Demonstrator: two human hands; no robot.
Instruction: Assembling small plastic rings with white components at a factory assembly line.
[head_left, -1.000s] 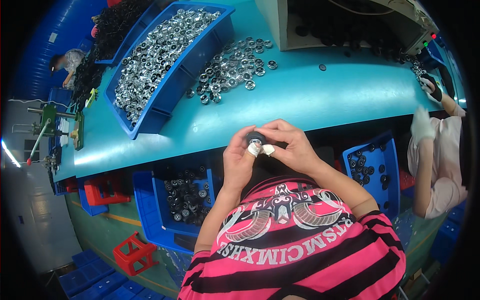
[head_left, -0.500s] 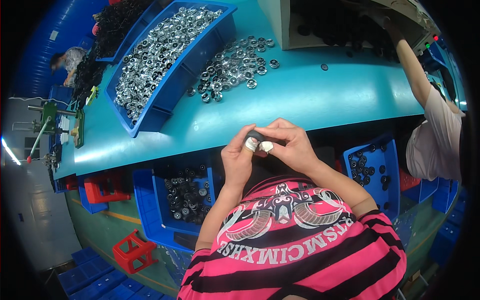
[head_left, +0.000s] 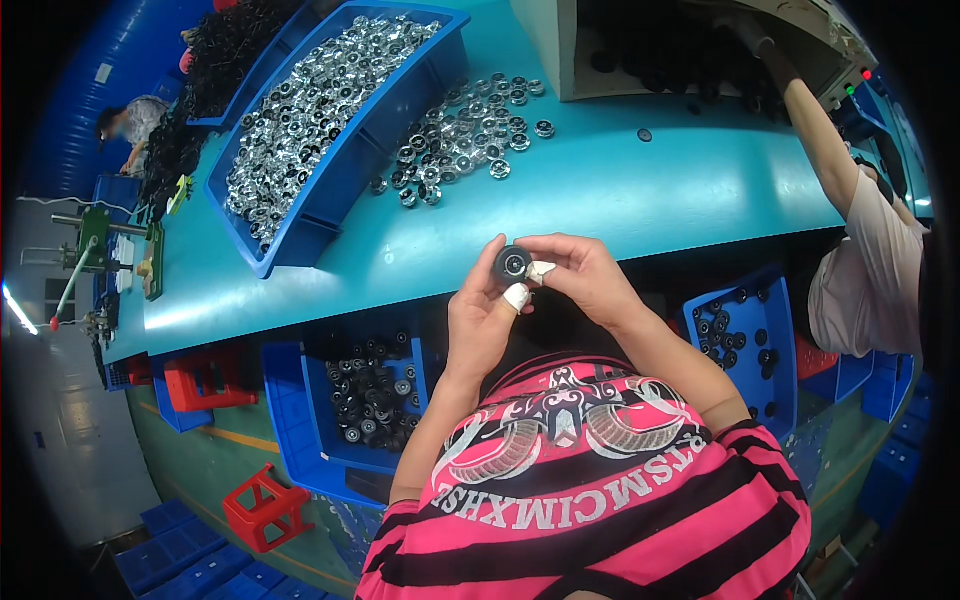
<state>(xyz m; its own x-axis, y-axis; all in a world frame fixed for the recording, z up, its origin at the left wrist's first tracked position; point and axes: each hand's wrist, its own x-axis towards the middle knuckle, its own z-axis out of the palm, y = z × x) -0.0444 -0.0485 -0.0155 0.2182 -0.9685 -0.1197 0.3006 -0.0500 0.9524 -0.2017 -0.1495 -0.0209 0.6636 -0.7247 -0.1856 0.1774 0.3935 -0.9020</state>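
A small black wheel [head_left: 513, 263] with a shiny ring around its hub is held between both hands, over the near edge of the workbench. My left hand [head_left: 482, 312] grips its left side and underside, fingers closed and the thumb wrapped in white. My right hand [head_left: 590, 282] pinches the wheel's right side, its thumb also wrapped in white. The wheel's hub side faces up. Beyond the hands, loose clear-and-silver wheel hubs [head_left: 465, 140] lie scattered on the bench, beside a blue bin [head_left: 335, 195] heaped with more of them.
Below the bench, a blue bin [head_left: 300, 420] at left and another blue bin [head_left: 790, 370] at right hold black wheels. A co-worker's arm [head_left: 815, 130] reaches into a box-like machine [head_left: 545, 50]. At left stand a green hand press [head_left: 95, 240] and a red stool [head_left: 265, 510].
The wheel has turned from edge-on so that its hub side now shows. My left thumb has moved down from the wheel's face to its lower edge.
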